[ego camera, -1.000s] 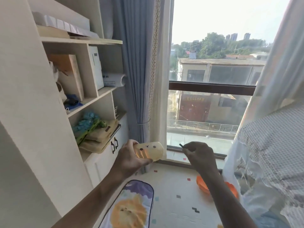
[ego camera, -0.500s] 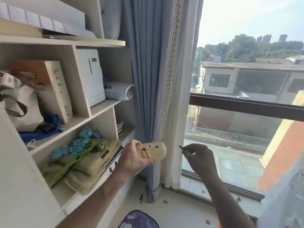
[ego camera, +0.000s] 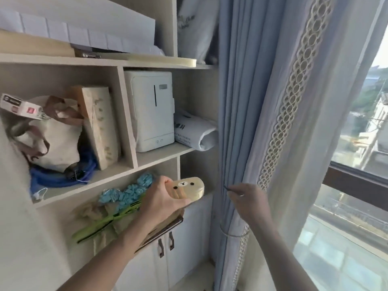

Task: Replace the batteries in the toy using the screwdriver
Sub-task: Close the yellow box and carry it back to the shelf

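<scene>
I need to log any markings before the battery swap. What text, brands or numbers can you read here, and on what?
"科": one printed character on the rolled white bag; the rest is blurred.
White appliance: grey label and small mark at its base, unreadable.
Small carton: dark and red labels, blurred.
Toy: only a bear face, no text.
</scene>
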Motion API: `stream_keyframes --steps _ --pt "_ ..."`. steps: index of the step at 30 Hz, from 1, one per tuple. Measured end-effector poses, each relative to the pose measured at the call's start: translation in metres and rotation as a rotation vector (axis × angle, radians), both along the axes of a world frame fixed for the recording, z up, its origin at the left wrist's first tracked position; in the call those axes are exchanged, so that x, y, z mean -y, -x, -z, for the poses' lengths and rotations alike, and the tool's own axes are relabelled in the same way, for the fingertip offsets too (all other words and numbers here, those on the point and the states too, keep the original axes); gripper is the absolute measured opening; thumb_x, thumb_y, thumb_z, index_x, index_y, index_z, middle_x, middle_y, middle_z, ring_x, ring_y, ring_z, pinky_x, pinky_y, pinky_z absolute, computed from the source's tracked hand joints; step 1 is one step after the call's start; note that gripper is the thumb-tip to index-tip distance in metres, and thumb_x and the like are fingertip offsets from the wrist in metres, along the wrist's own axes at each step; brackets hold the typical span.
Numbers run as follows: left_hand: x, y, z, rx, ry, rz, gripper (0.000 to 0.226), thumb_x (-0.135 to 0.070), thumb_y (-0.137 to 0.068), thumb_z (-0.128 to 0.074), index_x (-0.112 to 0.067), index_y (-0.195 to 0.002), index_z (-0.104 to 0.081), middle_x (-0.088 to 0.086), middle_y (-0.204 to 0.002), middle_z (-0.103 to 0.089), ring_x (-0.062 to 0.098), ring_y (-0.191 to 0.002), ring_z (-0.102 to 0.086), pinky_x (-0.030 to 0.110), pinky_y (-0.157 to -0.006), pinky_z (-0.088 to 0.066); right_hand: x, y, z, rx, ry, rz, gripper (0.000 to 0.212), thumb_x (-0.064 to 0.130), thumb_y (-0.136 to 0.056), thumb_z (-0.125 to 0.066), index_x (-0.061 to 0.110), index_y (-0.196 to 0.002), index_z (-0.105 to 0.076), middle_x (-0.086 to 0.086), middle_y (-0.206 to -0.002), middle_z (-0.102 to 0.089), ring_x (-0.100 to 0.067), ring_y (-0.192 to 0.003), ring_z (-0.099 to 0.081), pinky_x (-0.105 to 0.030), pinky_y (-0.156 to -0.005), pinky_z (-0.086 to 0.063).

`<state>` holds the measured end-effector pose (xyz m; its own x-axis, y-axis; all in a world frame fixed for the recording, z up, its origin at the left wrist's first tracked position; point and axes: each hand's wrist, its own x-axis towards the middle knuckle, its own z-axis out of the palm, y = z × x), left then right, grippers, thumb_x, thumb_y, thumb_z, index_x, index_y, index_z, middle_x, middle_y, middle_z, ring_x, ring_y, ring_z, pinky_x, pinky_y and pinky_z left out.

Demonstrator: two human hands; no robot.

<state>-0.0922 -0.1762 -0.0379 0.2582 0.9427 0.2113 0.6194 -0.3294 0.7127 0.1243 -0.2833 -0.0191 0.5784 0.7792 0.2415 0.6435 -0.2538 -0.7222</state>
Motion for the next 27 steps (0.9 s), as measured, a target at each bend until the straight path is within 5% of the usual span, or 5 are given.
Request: stream_keyframes --steps 3,7,11,19,27 --pt "-0.034 -0.006 -0.003 0.001 -0.009 -0.091 0.073 -0.055 -0.059 -0.092 -0.027 -0.114 -0.053 -0.005 -0.108 -0.063 0.011 -0.091 -0.061 0.021 -0.067 -0.049 -0.054 -0.008 -0.006 0.041 0.022 -0.119 0.037 0.023 -0.084 -0.067 0.033 -0.05 -0.057 0.019 -0.045 -0.056 0.0 -0.049 -0.048 -0.017 -0.047 -0.037" --pt "-0.081 -0.01 -0.002 -0.002 -0.034 -0.201 0.077 -0.058 -0.058 -0.092 -0.027 -0.117 -0.052 -0.008 -0.112 -0.06 0.011 -0.097 -0.059 0.019 -0.066 -0.045 -0.124 -0.009 -0.009 0.044 -0.019 -0.266 0.016 0.019 -0.088 -0.069 0.019 -0.1 -0.079 0.006 -0.096 -0.078 -0.007 -0.081 -0.066 -0.011 -0.072 -0.044" --pt "-0.123 -0.01 -0.004 -0.006 -0.061 -0.261 0.076 -0.054 -0.059 -0.091 -0.025 -0.119 -0.054 -0.007 -0.114 -0.059 0.013 -0.1 -0.059 0.026 -0.075 -0.049 -0.19 -0.009 -0.017 0.049 -0.04 -0.365 0.02 0.018 -0.089 -0.069 0.017 -0.107 -0.077 0.002 -0.105 -0.077 -0.012 -0.093 -0.07 -0.023 -0.085 -0.055" --pt "-0.168 -0.025 -0.019 -0.111 -0.051 -0.35 0.073 -0.053 -0.061 -0.092 -0.025 -0.119 -0.057 -0.008 -0.113 -0.062 0.008 -0.096 -0.061 0.018 -0.069 -0.048 -0.295 -0.005 -0.033 0.078 -0.063 -0.582 0.021 0.01 -0.092 -0.063 0.013 -0.108 -0.077 0.001 -0.1 -0.075 -0.007 -0.074 -0.062 -0.012 -0.063 -0.046" --pt "-0.2 -0.043 -0.027 -0.215 -0.059 -0.484 0.059 -0.055 -0.062 -0.09 -0.022 -0.103 -0.064 -0.009 -0.105 -0.055 0.012 -0.102 -0.054 0.015 -0.073 -0.04 -0.371 -0.009 -0.028 0.091 0.018 -0.718 0.021 0.012 -0.088 -0.065 0.016 -0.102 -0.079 -0.003 -0.1 -0.078 -0.019 -0.089 -0.07 -0.02 -0.071 -0.046"
